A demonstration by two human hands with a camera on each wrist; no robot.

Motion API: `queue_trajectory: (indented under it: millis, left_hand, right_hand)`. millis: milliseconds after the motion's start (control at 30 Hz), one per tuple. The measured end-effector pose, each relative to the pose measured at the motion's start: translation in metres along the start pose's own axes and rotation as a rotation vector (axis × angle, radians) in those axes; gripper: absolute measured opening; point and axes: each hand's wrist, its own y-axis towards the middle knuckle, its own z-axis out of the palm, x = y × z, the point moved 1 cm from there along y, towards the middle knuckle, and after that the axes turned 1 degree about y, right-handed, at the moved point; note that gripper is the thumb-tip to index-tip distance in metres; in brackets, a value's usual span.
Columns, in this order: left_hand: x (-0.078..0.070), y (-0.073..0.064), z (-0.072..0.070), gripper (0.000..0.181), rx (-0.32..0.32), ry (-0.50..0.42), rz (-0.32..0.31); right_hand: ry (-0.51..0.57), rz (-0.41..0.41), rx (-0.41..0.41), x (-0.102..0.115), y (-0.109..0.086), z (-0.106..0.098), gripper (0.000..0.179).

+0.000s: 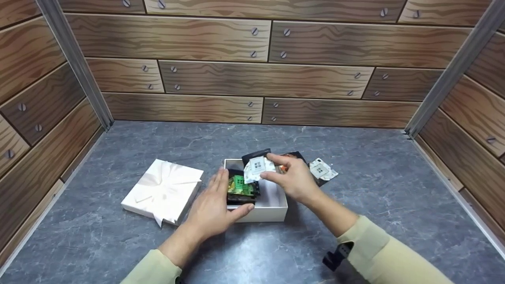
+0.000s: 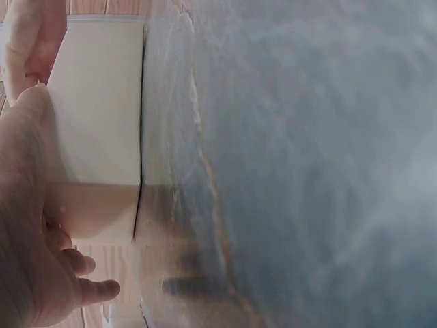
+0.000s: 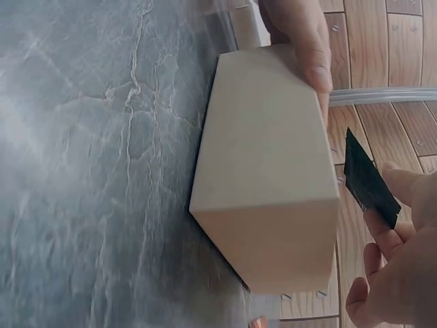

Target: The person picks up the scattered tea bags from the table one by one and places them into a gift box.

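My right hand [image 1: 296,177] pinches a small flat packet [image 1: 255,169], white-patterned with a grey label, between thumb and fingers above an open white box [image 1: 262,215]. In the right wrist view, the packet's [image 3: 369,181] dark side shows. My left hand [image 1: 211,205] rests along the box's left side with its fingers fairly straight, the thumb lying on the front rim. Inside the box, at the left, stand dark packets with a green one [image 1: 240,184] in front. A black strip [image 1: 256,154] shows behind the held packet; whether it belongs to it I cannot tell.
To the left lies a white lid [image 1: 165,189] with a ribbon bow. Right of the box, on the grey marbled table [image 1: 375,189], lie a white-patterned packet [image 1: 322,169] and a dark one with orange, partly hidden by my right hand. Wood-patterned walls [image 1: 252,79] enclose the table.
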Motion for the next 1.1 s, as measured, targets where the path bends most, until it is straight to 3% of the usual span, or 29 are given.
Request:
queue_trajectory:
  millis: [600,733,1100]
  left_hand:
    - [0.002,0.001,0.001,0.118,-0.009,0.005,0.012]
    - [0.002,0.0,0.001,0.117,-0.011,0.004,0.017]
    - [0.002,0.0,0.0,0.118,-0.005,-0.007,0.012]
  right_hand:
    - [-0.199,-0.096,0.049,0.009,0.005,0.036,0.061]
    - [-0.219,-0.089,0.077,0.011,0.006,0.042,0.061]
    - [-0.24,-0.163,0.213,0.008,0.007,0.046,0.061]
